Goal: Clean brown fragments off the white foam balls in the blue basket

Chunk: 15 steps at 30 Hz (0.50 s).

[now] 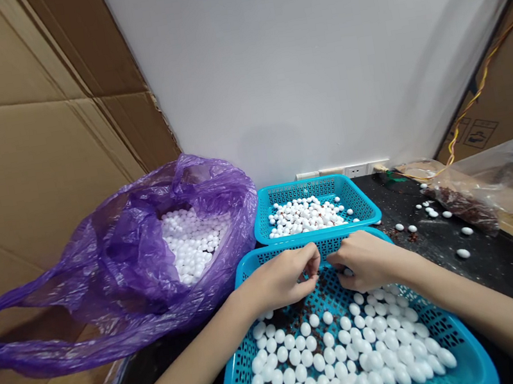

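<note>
My left hand point(278, 281) and my right hand point(362, 259) sit side by side, fingers curled, over the far part of a blue plastic mesh basket point(473, 365). Many white foam balls point(341, 360) fill its near half, with small brown bits point(305, 314) scattered among them. One white ball point(347, 272) lies just under my right fingers. Whatever my fingertips might pinch is hidden by the hands.
A second blue basket point(314, 186) holds white balls and brown bits behind the first. To the left lies a purple plastic bag point(116, 259) of white balls. On the black table point(506, 266) at right are loose balls and a transparent bag point(512, 177). Cardboard point(12, 159) lines the left side.
</note>
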Each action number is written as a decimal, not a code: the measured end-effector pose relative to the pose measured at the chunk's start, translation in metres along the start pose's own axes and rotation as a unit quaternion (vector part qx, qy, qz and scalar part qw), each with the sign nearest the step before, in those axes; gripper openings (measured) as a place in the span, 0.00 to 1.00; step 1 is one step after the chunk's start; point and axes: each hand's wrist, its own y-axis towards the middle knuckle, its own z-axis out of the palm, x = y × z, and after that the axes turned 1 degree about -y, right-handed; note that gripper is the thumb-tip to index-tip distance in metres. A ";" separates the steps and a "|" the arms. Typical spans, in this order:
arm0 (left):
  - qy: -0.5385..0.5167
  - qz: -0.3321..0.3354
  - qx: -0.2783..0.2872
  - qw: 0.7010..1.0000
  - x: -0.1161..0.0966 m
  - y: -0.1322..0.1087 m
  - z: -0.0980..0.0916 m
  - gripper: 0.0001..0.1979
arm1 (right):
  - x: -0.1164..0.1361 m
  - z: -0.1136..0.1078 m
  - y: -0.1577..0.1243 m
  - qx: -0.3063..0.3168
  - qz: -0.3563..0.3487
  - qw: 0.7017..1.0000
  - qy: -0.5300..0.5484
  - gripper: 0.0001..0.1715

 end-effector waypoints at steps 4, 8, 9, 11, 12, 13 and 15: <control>0.005 0.018 -0.011 1.000 0.001 0.001 -0.001 0.06 | 0.000 0.000 0.000 0.014 -0.034 0.998 0.053 0.06; 0.026 0.032 -0.021 0.999 0.001 0.002 -0.002 0.09 | 0.000 -0.003 0.000 0.025 -0.075 0.991 0.105 0.05; 0.030 0.034 -0.023 0.999 0.001 0.002 -0.002 0.09 | 0.000 -0.003 0.000 0.028 -0.078 0.990 0.110 0.05; 0.035 0.036 -0.025 0.998 0.001 0.002 -0.002 0.09 | 0.000 -0.004 0.000 0.032 -0.078 0.990 0.113 0.05; 0.037 0.038 -0.025 0.998 0.001 0.002 -0.002 0.09 | 0.001 -0.004 -0.001 0.033 -0.077 0.990 0.113 0.05; 0.038 0.041 -0.024 0.998 0.001 0.002 -0.002 0.08 | 0.001 -0.004 -0.001 0.035 -0.075 0.990 0.113 0.05; 0.037 0.049 -0.024 0.998 0.002 0.002 -0.002 0.07 | 0.001 -0.004 -0.002 0.042 -0.072 0.990 0.113 0.05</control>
